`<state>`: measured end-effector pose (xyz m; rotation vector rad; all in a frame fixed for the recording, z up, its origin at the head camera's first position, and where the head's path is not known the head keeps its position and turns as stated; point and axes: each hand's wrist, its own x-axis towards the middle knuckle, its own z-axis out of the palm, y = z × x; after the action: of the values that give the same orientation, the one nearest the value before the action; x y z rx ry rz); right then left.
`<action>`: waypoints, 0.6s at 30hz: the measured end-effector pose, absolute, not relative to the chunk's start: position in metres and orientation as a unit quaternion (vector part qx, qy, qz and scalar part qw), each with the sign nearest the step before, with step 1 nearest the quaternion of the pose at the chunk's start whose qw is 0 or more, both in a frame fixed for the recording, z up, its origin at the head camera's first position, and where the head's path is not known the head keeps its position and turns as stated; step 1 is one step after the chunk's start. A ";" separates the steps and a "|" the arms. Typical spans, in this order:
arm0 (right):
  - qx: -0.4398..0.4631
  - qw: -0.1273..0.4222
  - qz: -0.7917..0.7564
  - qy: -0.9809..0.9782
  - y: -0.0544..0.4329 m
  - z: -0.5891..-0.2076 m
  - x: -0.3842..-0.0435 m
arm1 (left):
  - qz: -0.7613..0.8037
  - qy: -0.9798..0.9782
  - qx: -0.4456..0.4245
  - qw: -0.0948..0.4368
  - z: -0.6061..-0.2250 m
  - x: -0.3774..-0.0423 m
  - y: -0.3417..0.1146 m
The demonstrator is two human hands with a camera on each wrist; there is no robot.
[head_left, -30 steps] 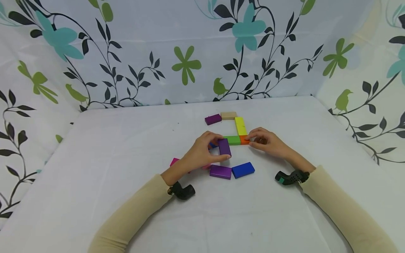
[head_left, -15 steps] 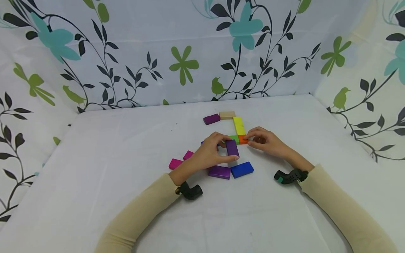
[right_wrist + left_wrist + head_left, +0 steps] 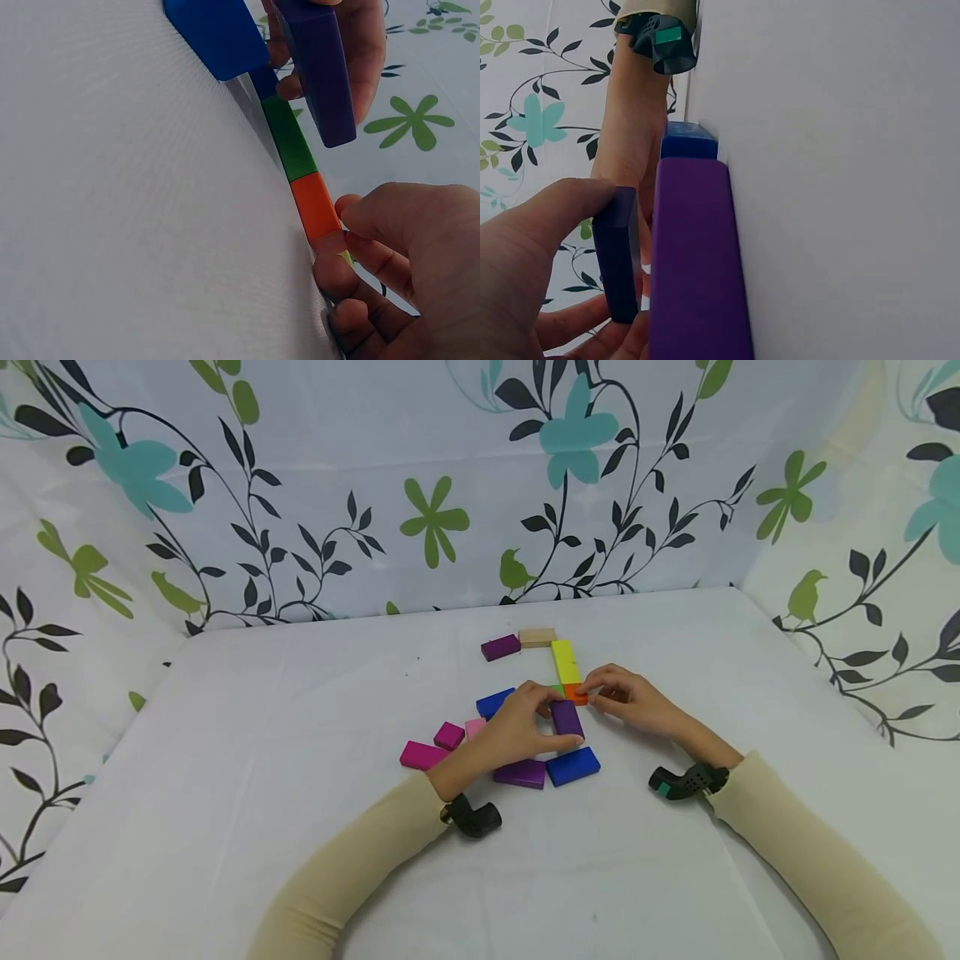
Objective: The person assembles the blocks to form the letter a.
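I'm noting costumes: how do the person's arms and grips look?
They wear a long beige fabric left sleeve, matching right sleeve, curved black left wrist device, and black right wrist device with a green patch; left grip and right grip are gloveless.

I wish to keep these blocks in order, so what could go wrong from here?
The dark purple block, pinched by the left hand, might slip and knock the nearer blue block. The right hand, touching the orange block, could nudge it away from the green block.
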<state>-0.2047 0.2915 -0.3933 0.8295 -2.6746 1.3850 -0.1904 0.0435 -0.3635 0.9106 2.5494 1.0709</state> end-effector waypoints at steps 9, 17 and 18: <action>0.279 0.014 0.451 -0.848 0.292 -0.398 -0.205 | 0.330 0.888 0.296 0.121 -0.366 -0.189 0.055; 0.270 0.013 0.442 -0.855 0.294 -0.398 -0.206 | 0.288 0.906 0.285 0.126 -0.363 -0.193 0.066; 0.267 0.012 0.442 -0.856 0.294 -0.397 -0.207 | 0.286 0.906 0.285 0.128 -0.362 -0.193 0.067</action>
<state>-0.2066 0.2939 -0.3973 0.8319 -2.6704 1.3775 -0.1930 0.0672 -0.3622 0.8301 2.6353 0.8310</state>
